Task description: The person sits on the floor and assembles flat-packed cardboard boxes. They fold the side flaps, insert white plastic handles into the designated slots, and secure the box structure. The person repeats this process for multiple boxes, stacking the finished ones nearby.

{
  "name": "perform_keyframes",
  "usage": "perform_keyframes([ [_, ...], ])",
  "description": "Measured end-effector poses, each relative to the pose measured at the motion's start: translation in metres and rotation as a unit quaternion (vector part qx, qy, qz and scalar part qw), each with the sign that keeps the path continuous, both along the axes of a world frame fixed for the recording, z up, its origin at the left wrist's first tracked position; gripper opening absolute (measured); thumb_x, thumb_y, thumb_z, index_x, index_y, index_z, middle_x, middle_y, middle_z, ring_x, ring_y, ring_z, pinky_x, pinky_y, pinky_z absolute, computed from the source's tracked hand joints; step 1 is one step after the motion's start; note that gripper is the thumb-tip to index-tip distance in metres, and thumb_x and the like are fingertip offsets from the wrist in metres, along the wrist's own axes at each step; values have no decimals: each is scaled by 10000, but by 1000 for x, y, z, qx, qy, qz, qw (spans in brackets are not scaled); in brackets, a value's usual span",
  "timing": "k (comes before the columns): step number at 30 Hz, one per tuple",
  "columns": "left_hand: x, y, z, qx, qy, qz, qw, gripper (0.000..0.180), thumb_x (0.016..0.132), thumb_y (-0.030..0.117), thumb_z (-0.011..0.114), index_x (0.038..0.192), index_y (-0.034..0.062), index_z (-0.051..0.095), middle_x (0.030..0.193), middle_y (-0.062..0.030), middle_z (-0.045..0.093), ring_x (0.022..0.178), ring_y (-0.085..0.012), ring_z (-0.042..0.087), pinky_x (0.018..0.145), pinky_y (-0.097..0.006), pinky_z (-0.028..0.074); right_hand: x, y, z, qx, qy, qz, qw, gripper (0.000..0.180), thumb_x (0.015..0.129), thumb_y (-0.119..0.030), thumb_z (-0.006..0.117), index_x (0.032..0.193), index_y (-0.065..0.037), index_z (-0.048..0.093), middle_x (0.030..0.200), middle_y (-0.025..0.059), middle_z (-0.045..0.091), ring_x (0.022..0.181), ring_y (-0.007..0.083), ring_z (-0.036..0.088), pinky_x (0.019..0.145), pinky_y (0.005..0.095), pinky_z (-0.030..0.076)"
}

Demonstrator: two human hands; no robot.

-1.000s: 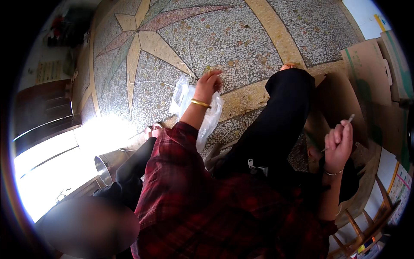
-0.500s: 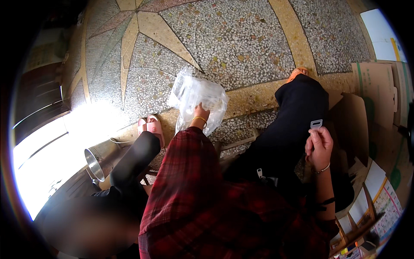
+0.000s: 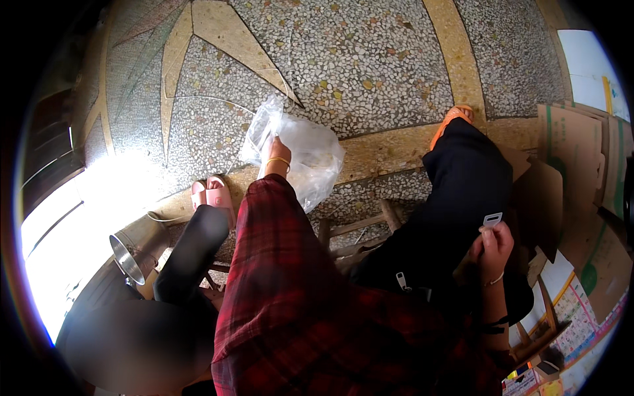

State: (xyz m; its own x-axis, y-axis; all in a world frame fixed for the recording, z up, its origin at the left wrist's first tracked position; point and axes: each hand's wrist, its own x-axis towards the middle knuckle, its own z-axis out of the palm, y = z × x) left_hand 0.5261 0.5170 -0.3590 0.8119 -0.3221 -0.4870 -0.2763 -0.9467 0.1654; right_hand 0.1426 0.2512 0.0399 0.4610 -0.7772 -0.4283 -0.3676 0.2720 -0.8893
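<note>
A crumpled clear plastic bag (image 3: pixel 314 155) rests low over the speckled floor in front of me. My left hand (image 3: pixel 278 153) is closed on its upper left edge; the fingertips are partly hidden. Out to the right, above my dark trouser leg, my right hand (image 3: pixel 494 247) pinches a small pale tab (image 3: pixel 493 218) between thumb and fingers. The tab is flat with a slot in it. Another light-coloured small tab (image 3: pixel 401 280) lies on the dark cloth at my lap. What the bag contains is hard to make out.
Beyond my left sleeve sits another person with a dark trouser leg (image 3: pixel 191 251) and pink sandals (image 3: pixel 218 195). A metal bucket (image 3: pixel 135 249) stands there. A wooden stool (image 3: pixel 360 231) is before me. Cardboard sheets (image 3: pixel 574 155) lean at right. A thin white cord (image 3: pixel 211 100) trails across the floor.
My left hand has shifted from the middle of the bag to its left edge and closed there. The right hand still holds the tab, a little lower. The whole view has moved slightly.
</note>
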Motion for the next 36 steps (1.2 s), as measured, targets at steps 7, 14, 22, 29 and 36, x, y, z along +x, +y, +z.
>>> perform_keyframes([
  [7,-9,-18,-9,-22,67,19,997,316,784,105,483,1079,14,550,979,-206,604,933,-324,581,812,-387,446,3,1,1,-14,11,6,1000,109,828,-102,524,799,4,521,582,29,487,336,77,411,318,194,309],
  [14,-35,-31,-3,-75,142,58,985,270,773,134,529,1013,31,593,932,-194,620,907,-319,593,792,-383,456,6,3,3,-12,22,-13,1000,88,822,-79,511,798,4,526,544,23,472,326,76,403,311,196,309],
  [22,-66,-24,21,-102,149,94,979,229,726,227,610,898,84,657,831,-165,640,787,-287,613,705,-360,473,9,3,3,3,-4,-11,1000,74,834,-43,487,799,13,520,561,32,484,329,78,409,299,200,315],
  [29,-78,-26,54,-68,57,40,995,180,772,186,560,846,34,621,811,-175,622,799,-319,597,728,-392,464,4,3,2,18,-20,-10,1000,92,849,-69,497,834,16,528,560,33,484,348,76,401,309,208,321],
  [36,-98,-29,70,-165,-34,62,984,193,790,168,511,825,0,598,829,-213,607,832,-360,576,751,-414,449,5,9,4,22,-44,-8,999,101,868,-89,492,871,0,538,508,27,469,361,80,406,348,202,339],
])
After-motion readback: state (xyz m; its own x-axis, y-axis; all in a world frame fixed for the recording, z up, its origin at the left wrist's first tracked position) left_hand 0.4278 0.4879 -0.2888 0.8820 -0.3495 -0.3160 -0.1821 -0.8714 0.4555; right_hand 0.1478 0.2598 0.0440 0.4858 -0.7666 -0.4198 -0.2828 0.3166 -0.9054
